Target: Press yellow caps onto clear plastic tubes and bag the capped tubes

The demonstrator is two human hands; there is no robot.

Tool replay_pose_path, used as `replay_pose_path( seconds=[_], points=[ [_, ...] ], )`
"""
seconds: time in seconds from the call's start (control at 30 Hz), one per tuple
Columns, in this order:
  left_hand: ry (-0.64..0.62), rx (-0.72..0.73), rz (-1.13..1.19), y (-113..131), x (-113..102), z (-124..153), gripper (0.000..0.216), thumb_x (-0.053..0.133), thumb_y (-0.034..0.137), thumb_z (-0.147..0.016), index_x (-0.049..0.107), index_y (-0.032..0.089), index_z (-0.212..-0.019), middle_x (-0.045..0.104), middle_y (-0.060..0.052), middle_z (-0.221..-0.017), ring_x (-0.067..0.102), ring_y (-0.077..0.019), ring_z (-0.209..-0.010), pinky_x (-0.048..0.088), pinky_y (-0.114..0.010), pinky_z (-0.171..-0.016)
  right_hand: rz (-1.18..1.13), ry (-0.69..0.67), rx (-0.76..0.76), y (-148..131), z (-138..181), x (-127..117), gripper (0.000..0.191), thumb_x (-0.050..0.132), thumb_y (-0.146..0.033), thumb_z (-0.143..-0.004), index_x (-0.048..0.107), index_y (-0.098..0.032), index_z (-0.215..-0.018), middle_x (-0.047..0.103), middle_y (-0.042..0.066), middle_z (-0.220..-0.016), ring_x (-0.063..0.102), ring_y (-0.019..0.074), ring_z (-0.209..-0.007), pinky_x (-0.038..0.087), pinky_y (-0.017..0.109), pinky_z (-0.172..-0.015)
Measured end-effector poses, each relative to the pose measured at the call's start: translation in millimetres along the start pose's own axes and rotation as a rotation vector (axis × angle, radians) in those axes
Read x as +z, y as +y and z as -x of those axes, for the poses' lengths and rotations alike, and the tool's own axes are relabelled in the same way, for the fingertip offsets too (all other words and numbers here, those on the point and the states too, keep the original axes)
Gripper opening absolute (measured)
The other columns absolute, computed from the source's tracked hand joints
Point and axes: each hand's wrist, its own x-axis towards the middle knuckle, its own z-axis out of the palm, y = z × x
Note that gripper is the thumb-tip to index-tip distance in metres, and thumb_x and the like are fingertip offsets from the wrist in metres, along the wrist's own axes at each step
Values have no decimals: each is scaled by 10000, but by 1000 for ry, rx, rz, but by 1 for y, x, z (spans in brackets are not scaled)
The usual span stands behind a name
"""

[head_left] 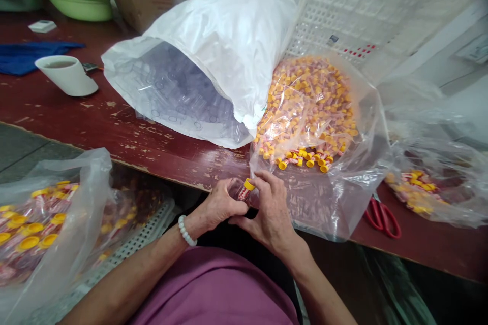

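My left hand [223,205] is closed around a clear plastic tube [234,188], much of it hidden by the fingers. A small yellow-capped tube [244,192] with a red and white label sits at that clear tube, between my hands; I cannot tell how far inside it is. My right hand [269,208] has its fingertips at the yellow cap, with the thumb lower down. Just beyond, a clear bag [328,208] spills yellow-capped tubes [310,156] toward its mouth. A white sack [229,35] lies open, showing many clear plastic tubes [183,94].
Red-handled scissors [383,217] and a smaller bag of capped pieces [419,188] lie right on the worn red table [160,147]. Lower left, a bag [93,198] holds larger yellow-topped tubes beside a white basket [133,244]. A white cup [66,76] stands left.
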Motion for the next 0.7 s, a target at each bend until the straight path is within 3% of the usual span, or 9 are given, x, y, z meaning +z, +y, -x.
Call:
replay_pose_path(
  seconds=[0.13,0.3,0.4,0.47,0.53,0.7],
  points=[
    [83,-22,26,-2,4,-1,161,580,81,-544,513,142,-677,483,46,-625,406,-77,-568,332,-201,-508,-12,77,-47,-5,-1,10,540,681,-297,-670,453,-214,-1153,544,115,-1184,495,280,-1067,405,456,-888],
    [91,-34,109,-7,6,0,173,594,59,-522,530,137,-662,490,46,-627,418,-77,-578,353,-198,-518,-65,78,-60,-4,-2,11,490,675,-270,-641,509,-215,-1099,586,86,-1125,524,264,-1050,398,446,-917],
    [41,-111,311,-7,4,3,206,619,87,-543,585,136,-739,566,26,-661,495,-100,-588,414,-220,-546,-143,-5,-5,1,-2,8,659,760,-384,-619,475,-218,-1188,491,108,-1279,461,280,-1174,385,454,-978],
    [2,-164,442,-5,1,4,203,637,119,-548,617,129,-749,607,7,-659,545,-124,-583,459,-258,-579,-192,-24,40,5,-1,7,909,796,-462,-576,353,-199,-1324,367,148,-1389,376,296,-1271,359,469,-1026],
    [-33,-196,531,-2,-2,6,174,637,138,-543,643,113,-715,629,-17,-637,576,-144,-582,480,-283,-610,-221,-38,45,9,0,10,1049,809,-480,-557,248,-184,-1392,337,166,-1410,342,297,-1303,340,475,-1050],
    [-132,-304,682,0,-6,8,186,628,141,-522,679,98,-696,651,-48,-623,570,-131,-580,446,-232,-544,-243,24,-22,12,2,18,802,772,-359,-641,375,-209,-1322,541,115,-1227,503,257,-1145,424,426,-958]
  ],
)
